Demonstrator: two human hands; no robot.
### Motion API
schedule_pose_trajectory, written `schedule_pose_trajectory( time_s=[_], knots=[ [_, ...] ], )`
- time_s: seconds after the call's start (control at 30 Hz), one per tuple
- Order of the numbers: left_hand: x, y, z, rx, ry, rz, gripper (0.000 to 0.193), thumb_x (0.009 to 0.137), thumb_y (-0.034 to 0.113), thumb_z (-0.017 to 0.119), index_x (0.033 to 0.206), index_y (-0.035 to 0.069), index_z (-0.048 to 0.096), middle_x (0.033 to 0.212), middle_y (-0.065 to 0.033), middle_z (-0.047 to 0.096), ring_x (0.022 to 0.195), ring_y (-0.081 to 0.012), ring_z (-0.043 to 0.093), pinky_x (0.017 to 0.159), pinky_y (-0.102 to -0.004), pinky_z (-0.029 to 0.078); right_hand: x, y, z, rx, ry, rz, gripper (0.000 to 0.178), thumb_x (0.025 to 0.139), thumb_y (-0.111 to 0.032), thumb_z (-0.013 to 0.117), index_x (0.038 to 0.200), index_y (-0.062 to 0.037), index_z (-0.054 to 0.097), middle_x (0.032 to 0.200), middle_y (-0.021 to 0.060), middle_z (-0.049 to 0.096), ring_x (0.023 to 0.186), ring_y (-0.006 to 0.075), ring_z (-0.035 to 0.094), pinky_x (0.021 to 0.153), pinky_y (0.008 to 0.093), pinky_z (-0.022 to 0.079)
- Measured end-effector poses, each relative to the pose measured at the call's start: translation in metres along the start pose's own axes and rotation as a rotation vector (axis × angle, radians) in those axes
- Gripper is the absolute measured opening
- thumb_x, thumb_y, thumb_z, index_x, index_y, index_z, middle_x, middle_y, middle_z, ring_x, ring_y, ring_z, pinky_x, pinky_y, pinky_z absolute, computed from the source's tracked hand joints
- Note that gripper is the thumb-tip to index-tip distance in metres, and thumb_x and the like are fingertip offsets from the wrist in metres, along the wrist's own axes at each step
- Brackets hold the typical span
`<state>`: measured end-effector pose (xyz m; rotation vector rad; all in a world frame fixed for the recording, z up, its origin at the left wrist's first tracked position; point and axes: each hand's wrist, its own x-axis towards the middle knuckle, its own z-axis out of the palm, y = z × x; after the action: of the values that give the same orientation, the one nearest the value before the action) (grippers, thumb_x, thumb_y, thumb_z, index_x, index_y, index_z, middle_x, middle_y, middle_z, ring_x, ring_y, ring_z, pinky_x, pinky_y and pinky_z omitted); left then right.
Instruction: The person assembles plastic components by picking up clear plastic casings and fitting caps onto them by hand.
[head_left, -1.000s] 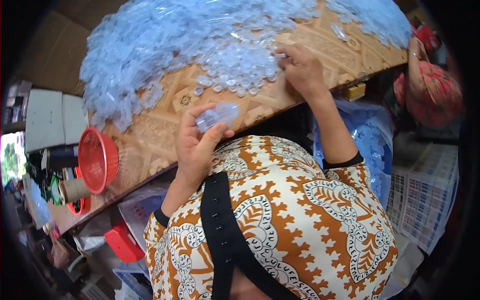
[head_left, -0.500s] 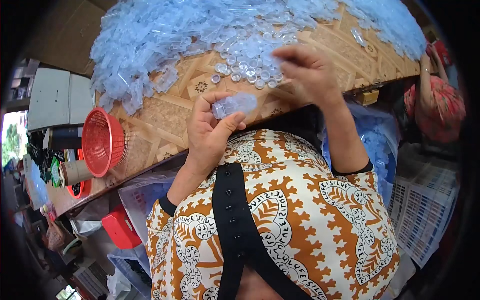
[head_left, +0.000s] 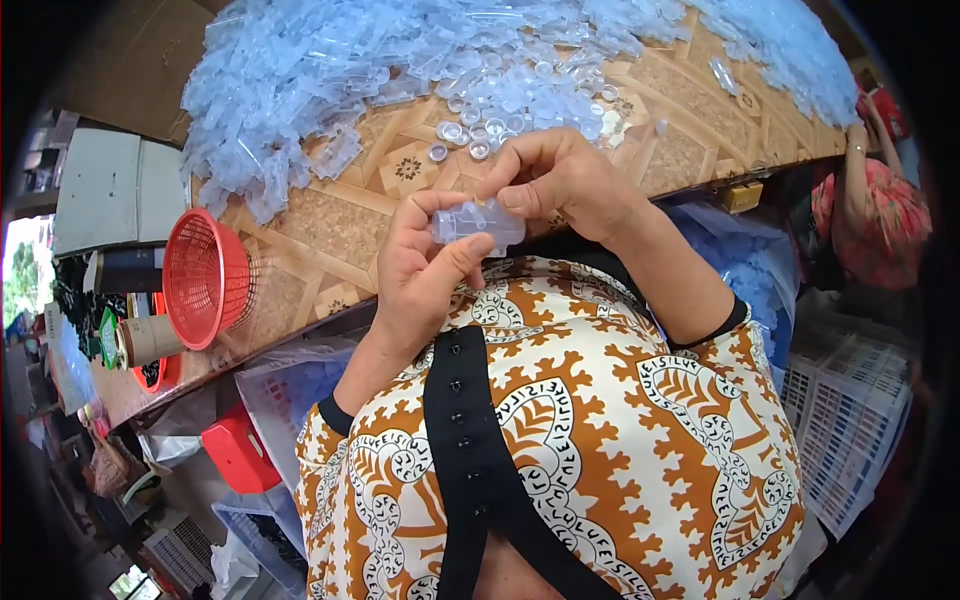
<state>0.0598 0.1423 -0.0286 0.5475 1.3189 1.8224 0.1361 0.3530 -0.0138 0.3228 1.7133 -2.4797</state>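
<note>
My left hand (head_left: pixel 425 262) is closed around a clear plastic part (head_left: pixel 497 228), roughly tube-shaped, held just over the table's near edge. The fingertips of my right hand (head_left: pixel 560 182) are pinched together at the upper side of that part. Whatever lies between them is hidden or too small to make out. Just beyond my hands are small round clear caps (head_left: pixel 479 150) loose on the patterned table (head_left: pixel 372 240). A large heap of bluish clear plastic pieces (head_left: pixel 270 110) covers the far side.
A red plastic basket (head_left: pixel 240 280) stands tilted at the table's left edge, beside a cardboard roll (head_left: pixel 150 341). Bags of plastic parts (head_left: pixel 750 260) hang below the table. White crates (head_left: pixel 850 420) stand at the right. Another person's red patterned sleeve (head_left: pixel 875 215) shows at the far right.
My right hand has come from over the caps down and left to the clear plastic part. The left hand has hardly moved and keeps its hold. Some caps have shifted.
</note>
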Motion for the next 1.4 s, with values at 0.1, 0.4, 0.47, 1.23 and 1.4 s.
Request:
schedule_pose_trajectory(
  time_s=[0.1, 0.4, 0.47, 1.23, 1.4],
  knots=[
    [-0.003, 0.002, -0.001, 0.07, -0.053, -0.017, 0.039, 0.092, 0.004, 0.069, 0.125, 0.002, 0.05, 0.1, -0.0086, 0.065, 0.072, -0.0098, 0.061, 0.06, -0.0215, 0.049, 0.003, 0.005, -0.003, 0.143, -0.086, 0.12, 0.017, 0.079, -0.006, 0.079, 0.094, -0.0025, 0.072, 0.086, 0.0014, 0.068, 0.068, 0.0081, 0.059, 0.055, 0.0211, 0.044],
    [-0.002, -0.001, -0.009, 0.493, -0.156, 0.333, 0.032, 0.088, 0.004, 0.073, 0.116, 0.005, 0.06, 0.101, -0.0063, 0.064, 0.092, -0.015, 0.064, 0.08, -0.0289, 0.051, -0.003, 0.012, 0.008, 0.227, -0.198, 0.203, 0.041, 0.076, 0.006, 0.072, 0.116, 0.0026, 0.067, 0.098, 0.0074, 0.07, 0.087, 0.0147, 0.066, 0.079, 0.0261, 0.056],
    [0.0, 0.0, -0.007, 0.498, -0.159, 0.365, 0.032, 0.087, 0.003, 0.074, 0.115, 0.005, 0.06, 0.101, -0.0077, 0.065, 0.091, -0.0169, 0.066, 0.079, -0.0297, 0.052, -0.006, 0.013, 0.008, 0.208, -0.173, 0.187, 0.048, 0.072, 0.005, 0.074, 0.12, 0.0041, 0.065, 0.106, 0.0091, 0.07, 0.095, 0.0168, 0.067, 0.085, 0.0277, 0.055],
    [-0.14, 0.102, -0.112, 1.367, 0.056, -0.543, 0.043, 0.078, 0.026, 0.081, 0.115, 0.007, 0.067, 0.091, -0.0127, 0.072, 0.072, -0.0218, 0.069, 0.07, -0.0343, 0.054, 0.037, 0.002, 0.045, -0.974, -0.038, -0.381, 0.024, 0.092, -0.013, 0.061, 0.113, -0.0039, 0.07, 0.101, 0.0188, 0.07, 0.092, 0.0337, 0.068, 0.081, 0.0433, 0.054],
    [-0.145, 0.088, -0.1, 1.348, 0.174, -0.444, 0.046, 0.079, 0.029, 0.081, 0.118, 0.008, 0.069, 0.1, -0.0171, 0.072, 0.076, -0.0274, 0.071, 0.07, -0.0375, 0.055, 0.103, 0.006, 0.076, -1.37, 0.004, -0.492, 0.025, 0.092, -0.013, 0.063, 0.116, -0.0063, 0.065, 0.099, 0.017, 0.065, 0.094, 0.0309, 0.065, 0.08, 0.0427, 0.053]
  ],
)
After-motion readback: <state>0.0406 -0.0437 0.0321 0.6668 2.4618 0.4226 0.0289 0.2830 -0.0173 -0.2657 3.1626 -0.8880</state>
